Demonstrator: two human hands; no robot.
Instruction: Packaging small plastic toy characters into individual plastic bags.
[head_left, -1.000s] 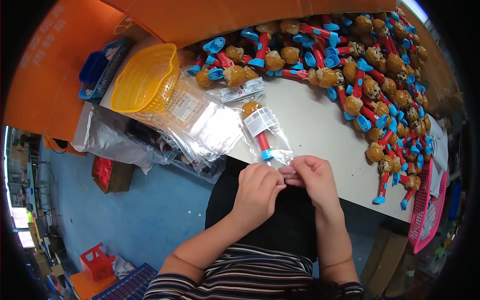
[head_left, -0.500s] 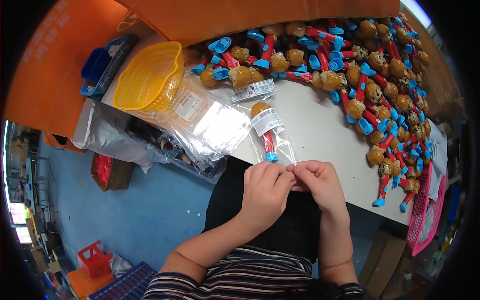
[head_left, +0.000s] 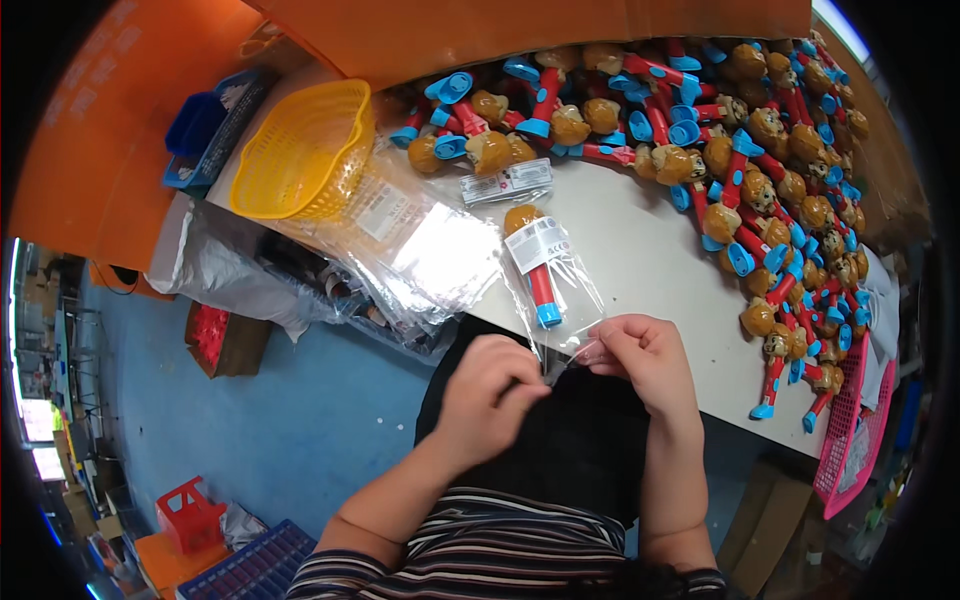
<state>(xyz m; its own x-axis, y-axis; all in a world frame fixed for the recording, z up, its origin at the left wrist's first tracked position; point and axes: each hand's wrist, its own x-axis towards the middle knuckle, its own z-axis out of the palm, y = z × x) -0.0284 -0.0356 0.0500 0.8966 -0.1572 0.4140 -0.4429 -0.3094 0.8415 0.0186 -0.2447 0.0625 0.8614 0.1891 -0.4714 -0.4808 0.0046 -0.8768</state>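
A clear plastic bag (head_left: 560, 290) lies at the table's near edge with a brown-headed toy on a red and blue handle (head_left: 535, 262) inside it. My left hand (head_left: 490, 400) pinches the bag's open end from the left. My right hand (head_left: 645, 360) grips the same end from the right. Both hands meet over my dark lap just below the table edge. A white label sits on the bag over the toy's middle.
A big heap of the same toys (head_left: 740, 150) covers the far and right side of the table (head_left: 640, 260). A yellow basket (head_left: 300, 150) and a stack of empty clear bags (head_left: 420, 250) lie at left. A pink basket (head_left: 850, 440) hangs at right.
The bagged toy has slid a little nearer to the table edge. My left hand has dropped slightly lower along the bag's end, while my right hand keeps its grip.
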